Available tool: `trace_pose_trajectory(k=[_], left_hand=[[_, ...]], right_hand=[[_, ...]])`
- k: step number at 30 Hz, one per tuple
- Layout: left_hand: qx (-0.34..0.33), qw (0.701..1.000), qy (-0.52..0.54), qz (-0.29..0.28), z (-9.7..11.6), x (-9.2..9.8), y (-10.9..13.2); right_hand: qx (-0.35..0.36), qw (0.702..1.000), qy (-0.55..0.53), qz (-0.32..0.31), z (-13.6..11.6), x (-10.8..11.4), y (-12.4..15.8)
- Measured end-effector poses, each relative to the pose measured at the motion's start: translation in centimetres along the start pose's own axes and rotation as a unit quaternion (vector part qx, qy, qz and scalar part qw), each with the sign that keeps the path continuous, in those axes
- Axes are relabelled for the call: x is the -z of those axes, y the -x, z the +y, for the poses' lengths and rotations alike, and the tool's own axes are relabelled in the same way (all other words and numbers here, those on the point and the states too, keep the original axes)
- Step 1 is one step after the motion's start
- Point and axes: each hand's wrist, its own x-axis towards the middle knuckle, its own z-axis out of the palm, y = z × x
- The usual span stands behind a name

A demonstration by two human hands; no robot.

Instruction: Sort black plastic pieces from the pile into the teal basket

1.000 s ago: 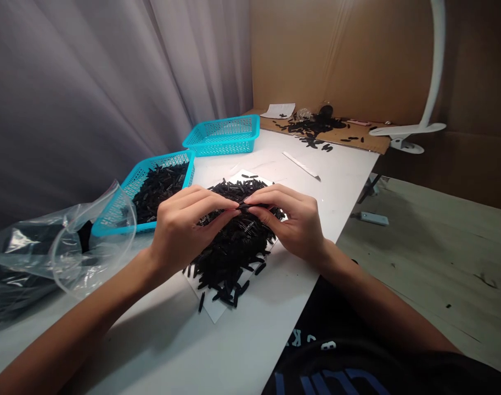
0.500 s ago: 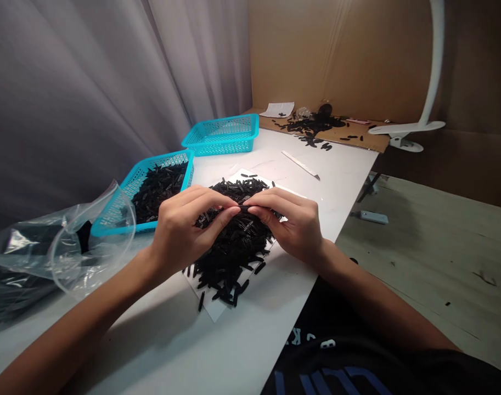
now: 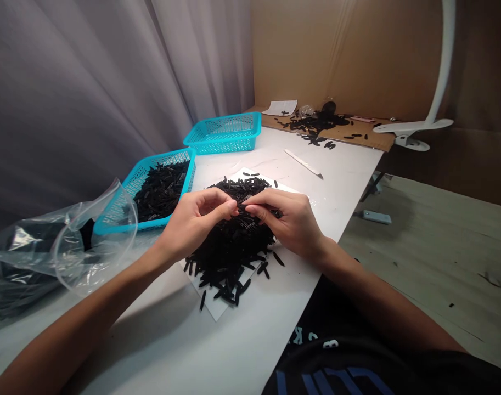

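Observation:
Both hands hover over a heap of small, narrow black pieces [image 3: 229,252] on a white sheet [image 3: 217,311]. The thumb and forefinger of my left hand [image 3: 201,216] are pinched together over the heap. Close by on the right, my right hand [image 3: 289,219] has its thumb and fingers bent into a pinch, its tips just short of the left ones. Whatever lies in either pinch is too small or hidden to make out against the dark heap. A few loose black pieces lie around the edges of the sheet.
A blue basket [image 3: 193,174] of black pieces stands left, with another blue basket [image 3: 258,131] behind it. A clear plastic bag [image 3: 32,236] lies at far left. A craft knife-like strip [image 3: 303,163], scattered dark bits [image 3: 322,122] and a white clip stand [image 3: 415,126] are farther back.
A black piece that spanned both hands' fingertips no longer shows between them. My fingertips have drawn slightly apart, and the left hand has turned. Another loose piece lies at the heap's right edge.

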Motion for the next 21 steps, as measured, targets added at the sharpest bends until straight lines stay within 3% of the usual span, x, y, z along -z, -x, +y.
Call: trace_pose_trajectory(k=[16, 21], left_hand=[[0.035, 0.998, 0.05, -0.029, -0.39, 0.1, -0.27], [0.028, 0.999, 0.039, -0.024, -0.51, 0.04, -0.4]], right_hand=[[-0.012, 0.999, -0.033, -0.012, -0.27, 0.16, 0.0], [-0.051, 0.997, -0.051, -0.034, -0.3, 0.19, -0.02]])
